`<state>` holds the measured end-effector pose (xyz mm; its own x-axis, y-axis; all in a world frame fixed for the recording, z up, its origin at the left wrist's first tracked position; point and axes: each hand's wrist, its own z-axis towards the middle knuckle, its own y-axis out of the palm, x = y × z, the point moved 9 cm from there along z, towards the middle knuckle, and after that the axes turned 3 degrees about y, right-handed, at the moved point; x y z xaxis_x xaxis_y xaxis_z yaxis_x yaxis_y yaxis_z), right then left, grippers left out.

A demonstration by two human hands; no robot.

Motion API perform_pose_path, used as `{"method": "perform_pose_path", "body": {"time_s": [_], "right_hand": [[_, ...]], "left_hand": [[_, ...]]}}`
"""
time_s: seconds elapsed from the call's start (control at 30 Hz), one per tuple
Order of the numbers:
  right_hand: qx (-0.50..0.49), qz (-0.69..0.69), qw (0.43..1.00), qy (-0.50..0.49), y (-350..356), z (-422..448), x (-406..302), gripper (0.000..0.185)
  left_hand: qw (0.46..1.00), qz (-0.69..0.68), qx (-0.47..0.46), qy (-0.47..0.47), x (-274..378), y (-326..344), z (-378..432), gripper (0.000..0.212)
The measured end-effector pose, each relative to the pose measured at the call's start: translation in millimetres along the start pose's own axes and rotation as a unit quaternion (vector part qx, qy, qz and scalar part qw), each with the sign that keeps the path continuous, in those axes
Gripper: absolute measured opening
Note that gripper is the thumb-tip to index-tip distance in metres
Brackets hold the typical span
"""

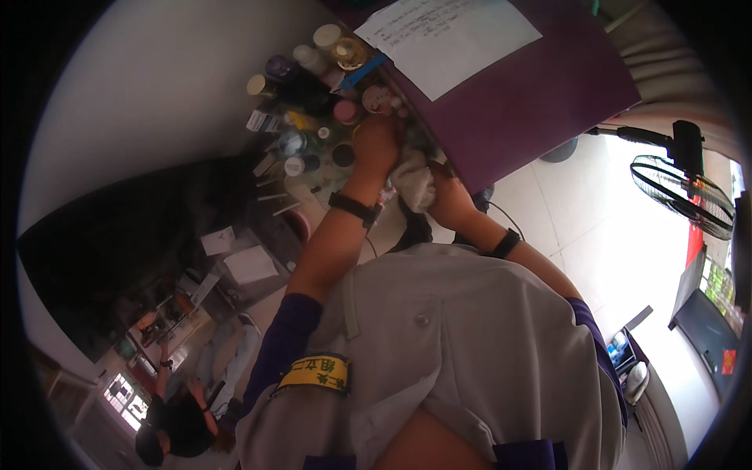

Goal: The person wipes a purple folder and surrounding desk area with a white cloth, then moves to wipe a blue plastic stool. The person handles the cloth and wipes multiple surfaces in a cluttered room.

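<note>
My right hand (451, 195) is closed around a bunched pale cloth (415, 181), which hangs at the edge of a purple-topped table (499, 126). Close beside it, my left hand (376, 144) reaches in among bottles and jars, back of the hand up. Its fingertips are hidden, so I cannot tell what it holds. A jar with a pink lid (346, 111) and a round pink patterned container (378, 98) stand just beyond the left hand. Nearer the wrist is a dark round lid (343, 155).
Several bottles, one purple-capped (281, 69), crowd against the wall. A blue strip (363, 73) lies across them. Written sheets (449, 44) rest on the table. A black fan (681, 188) stands at right. Another person (179, 420) is at lower left, near papers (249, 264).
</note>
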<state>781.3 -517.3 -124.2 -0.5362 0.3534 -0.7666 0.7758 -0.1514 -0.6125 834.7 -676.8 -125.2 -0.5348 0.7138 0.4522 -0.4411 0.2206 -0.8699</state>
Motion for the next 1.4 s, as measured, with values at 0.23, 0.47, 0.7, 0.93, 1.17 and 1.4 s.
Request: {"method": "perform_pose_path", "body": {"time_s": [0.23, 0.47, 0.7, 0.93, 1.17, 1.4], "right_hand": [[-0.001, 0.009, 1.000, -0.013, 4, 0, 5, 0.072], [-0.013, -0.001, 1.000, 0.005, 1, 0, 2, 0.072], [0.008, -0.001, 1.000, -0.020, -8, -5, -9, 0.066], [-0.024, 0.059, 0.998, 0.004, -1, -6, 2, 0.055], [0.000, 0.024, 1.000, 0.002, -2, -8, 2, 0.061], [-0.030, 0.034, 0.999, 0.004, 4, -7, 6, 0.065]], "left_hand": [[1.000, -0.012, -0.010, -0.020, -2, -4, -1, 0.021], [0.998, 0.021, -0.002, -0.051, -1, -26, -26, 0.041], [0.997, 0.052, -0.044, -0.042, -12, -3, -32, 0.027], [0.999, 0.000, 0.013, -0.033, -8, -8, -34, 0.017], [0.999, 0.013, 0.028, -0.022, -5, -8, -31, 0.025], [0.997, -0.028, 0.040, -0.059, -1, -44, -48, 0.038]]}}
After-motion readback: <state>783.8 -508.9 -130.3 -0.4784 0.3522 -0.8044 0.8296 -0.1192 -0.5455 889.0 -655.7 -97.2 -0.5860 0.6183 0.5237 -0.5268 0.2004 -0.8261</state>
